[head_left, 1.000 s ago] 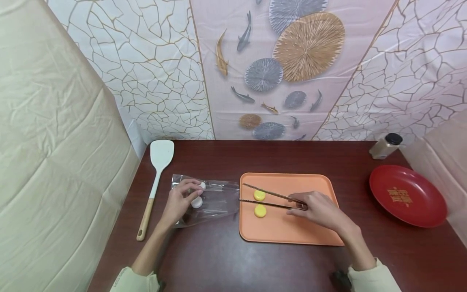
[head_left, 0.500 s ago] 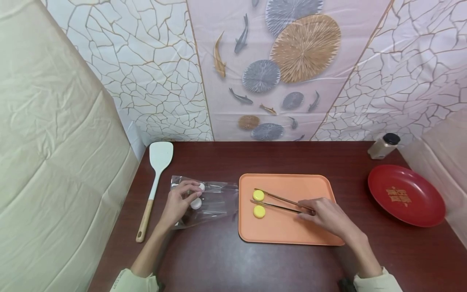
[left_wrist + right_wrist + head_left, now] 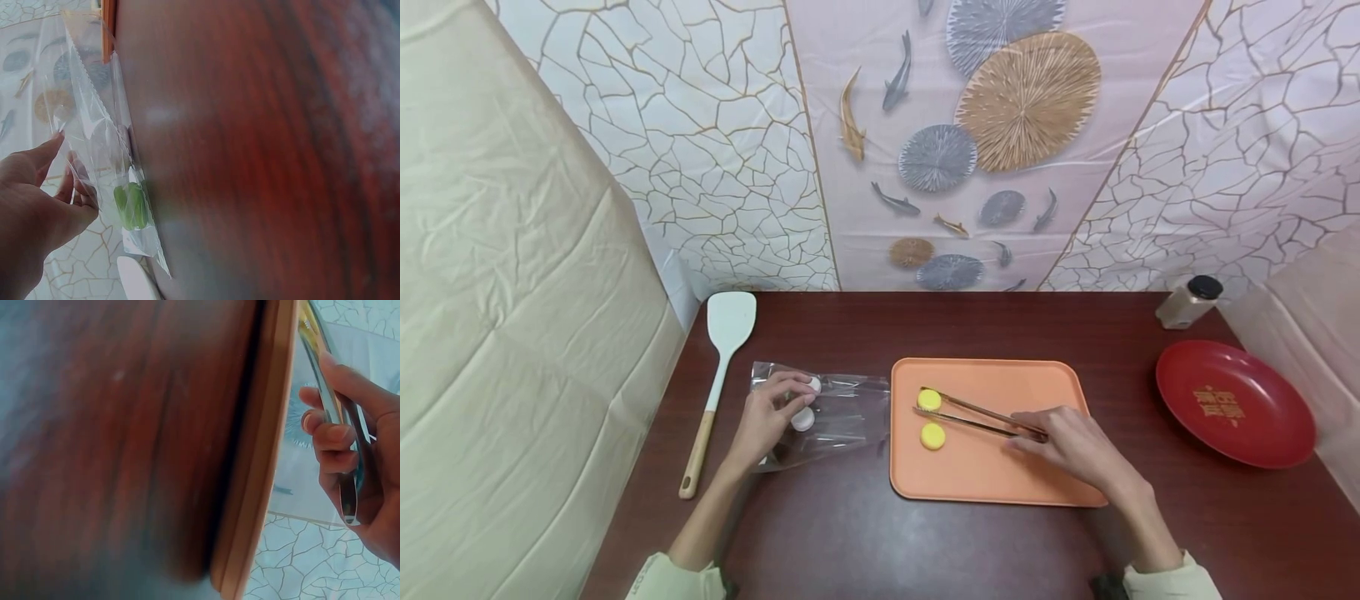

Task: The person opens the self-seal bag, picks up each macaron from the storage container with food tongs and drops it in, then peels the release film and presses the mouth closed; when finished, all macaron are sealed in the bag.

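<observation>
My right hand [image 3: 1063,437] grips slim metal tongs [image 3: 977,408] over the orange tray [image 3: 1000,479]. The tong tips lie on either side of the farther of two small round yellow macaron-like pieces [image 3: 929,400]; I cannot tell whether they squeeze it. The nearer yellow piece [image 3: 932,436] lies on the tray. My left hand [image 3: 767,417] pinches a clear plastic bag [image 3: 850,417] left of the tray. A pale round piece [image 3: 802,418] and another pale piece [image 3: 815,383] by the fingertips show there. In the left wrist view, a green ridged piece [image 3: 131,206] shows through the film.
A white spatula [image 3: 730,321] with a wooden handle lies at the left. On the right are a red oval plate [image 3: 1285,417] and a small black-lidded jar [image 3: 1183,304]. Patterned cloth [image 3: 737,167] hangs behind the dark table [image 3: 880,550].
The tongs have shifted right, so that their tips flank the farther yellow piece, and have narrowed. That piece has moved slightly left. My left hand has stayed on the bag.
</observation>
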